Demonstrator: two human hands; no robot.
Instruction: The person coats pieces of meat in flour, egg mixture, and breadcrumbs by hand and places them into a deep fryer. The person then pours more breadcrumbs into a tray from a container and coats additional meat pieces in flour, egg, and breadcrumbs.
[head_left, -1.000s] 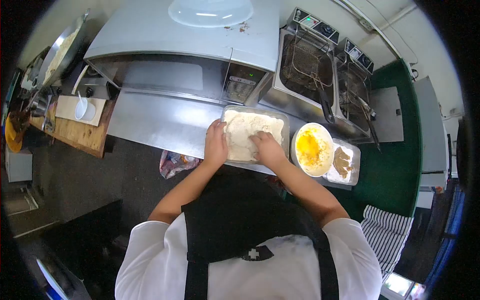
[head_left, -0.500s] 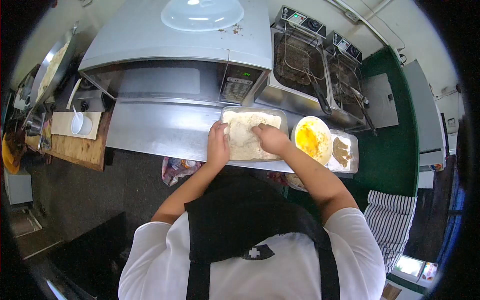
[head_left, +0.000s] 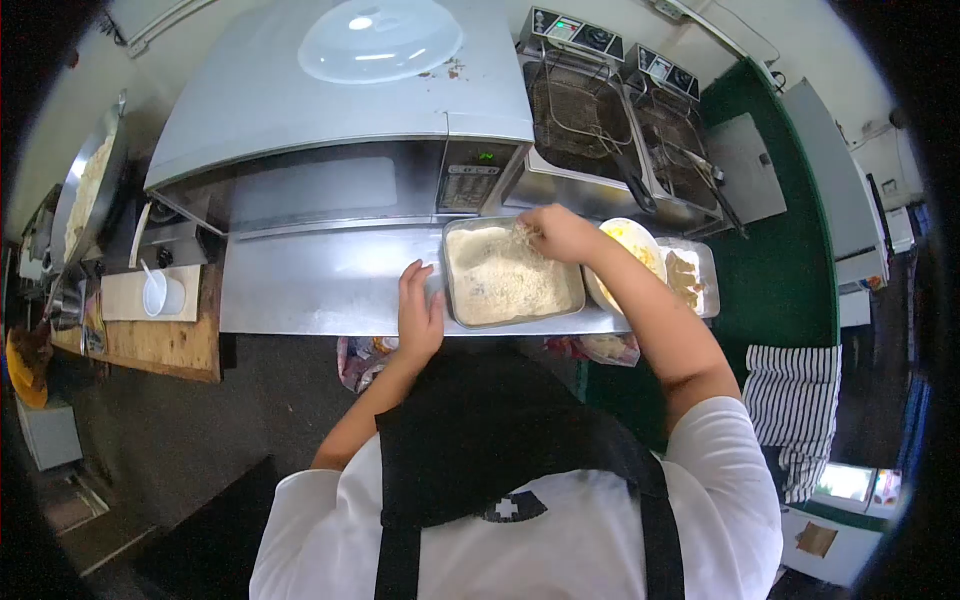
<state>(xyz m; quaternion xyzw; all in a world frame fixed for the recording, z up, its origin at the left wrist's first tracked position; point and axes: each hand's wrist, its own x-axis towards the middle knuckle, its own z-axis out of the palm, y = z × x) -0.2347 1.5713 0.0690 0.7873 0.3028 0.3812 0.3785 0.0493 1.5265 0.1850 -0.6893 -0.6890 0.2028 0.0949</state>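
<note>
A metal tray [head_left: 448, 290] filled with pale flour [head_left: 510, 280] sits on the steel counter in front of me. My right hand [head_left: 563, 236] is over the tray's far right corner, fingers closed together. Something pale and floury shows at its fingertips, too small to name. To the left of the tray, my left hand [head_left: 420, 314] is off the flour, with fingers extended and nothing in it. A white bowl [head_left: 632, 232] with yellow egg mixture stands right of the tray, partly hidden by my right forearm. Beyond it lies a second tray [head_left: 706, 280] with white powder and brown pieces.
A large microwave [head_left: 330, 130] stands behind the counter [head_left: 320, 290], a translucent cover on top. Two deep fryers [head_left: 585, 130] with baskets are at the back right. A wooden board [head_left: 190, 345] at left bears a white cup [head_left: 165, 294]. Someone in yellow is at the far left edge.
My left hand has come out of the flour to the tray's left side. My right hand has risen from the middle of the flour toward the tray's far right corner.
</note>
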